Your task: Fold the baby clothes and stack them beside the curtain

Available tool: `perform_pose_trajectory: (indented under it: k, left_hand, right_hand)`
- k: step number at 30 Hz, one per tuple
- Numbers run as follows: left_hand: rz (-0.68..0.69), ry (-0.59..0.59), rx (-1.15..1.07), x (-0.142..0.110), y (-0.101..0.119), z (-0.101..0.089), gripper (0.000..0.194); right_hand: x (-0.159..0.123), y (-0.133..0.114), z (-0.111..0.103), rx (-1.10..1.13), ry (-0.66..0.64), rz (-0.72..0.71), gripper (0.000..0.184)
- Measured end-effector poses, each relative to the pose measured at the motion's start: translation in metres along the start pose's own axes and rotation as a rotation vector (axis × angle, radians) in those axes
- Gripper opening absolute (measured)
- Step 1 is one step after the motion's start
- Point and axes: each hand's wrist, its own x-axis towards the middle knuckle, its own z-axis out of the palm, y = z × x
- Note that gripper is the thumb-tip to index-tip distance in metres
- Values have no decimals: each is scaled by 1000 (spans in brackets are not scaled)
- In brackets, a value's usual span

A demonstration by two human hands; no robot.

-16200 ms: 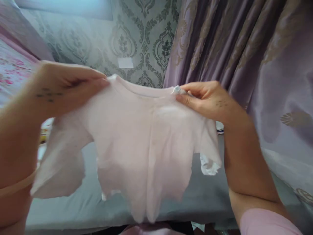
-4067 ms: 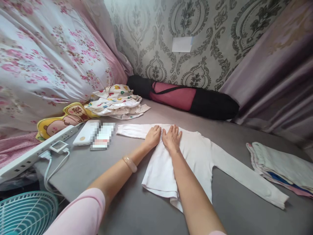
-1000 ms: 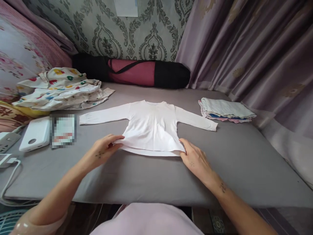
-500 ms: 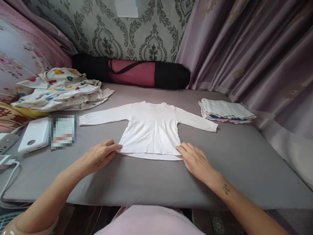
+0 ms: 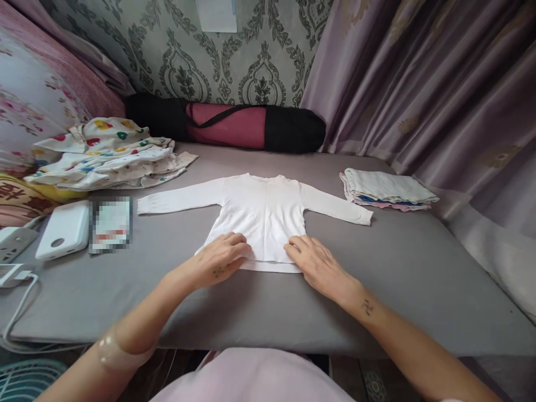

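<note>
A small pale pink long-sleeved shirt [image 5: 263, 209] lies flat on the grey bed sheet [image 5: 419, 273], neck away from me, both sleeves spread out sideways. My left hand [image 5: 220, 258] rests on the shirt's lower left hem with its fingers bent and lying on the cloth. My right hand [image 5: 319, 266] lies flat on the lower right hem, fingers stretched and pointing left. Neither hand lifts the fabric.
A folded stack of cloths [image 5: 387, 190] sits right of the shirt. Left are a pile of colourful printed clothes [image 5: 109, 153], a white power bank [image 5: 62, 237], a blurred card [image 5: 111, 224] and a power strip [image 5: 12, 243]. A black and pink rolled bag [image 5: 234, 123] lies against the wall. Purple curtains [image 5: 439, 84] hang right.
Both hands have slid inward along the hem, from the shirt's outer bottom corners to nearer its middle. The shirt has stayed in place.
</note>
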Motion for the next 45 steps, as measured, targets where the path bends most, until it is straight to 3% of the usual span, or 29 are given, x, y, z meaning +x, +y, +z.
perform_pose_trajectory:
  k: [3,6,12,16,19,23,25,29,33,39,45]
  left_hand:
    - [21,-35,-11,21,3,16,26]
    - [17,-32,-18,24,0,21,29]
    - [23,-55,-35,15,-1,9,34]
    - [15,-123,-52,17,3,2,31]
    - [-9,-45,-30,27,5,7,34]
    - [10,197,21,42,5,23,30]
    - [43,161,6,42,5,27,32]
    - [26,10,-12,27,11,26,27]
    - [-39,58,25,7,23,28,30]
    - [-56,84,37,-10,28,35,37]
    - [-44,18,-128,-13,28,12,34]
  right_hand:
    - [3,1,8,42,-33,14,31]
    - [1,6,15,103,-36,43,27]
    - [-4,12,8,195,-58,34,22]
    - [1,23,0,497,-152,-39,22]
    - [25,37,2,715,-184,-41,28]
    - [83,60,19,668,243,106,34]
    - [110,69,31,579,280,158,42]
    - [137,74,56,385,107,231,57]
    - [131,67,67,291,33,177,63]
    - [96,46,54,285,-49,-23,64]
    - [54,18,39,377,-124,-177,59]
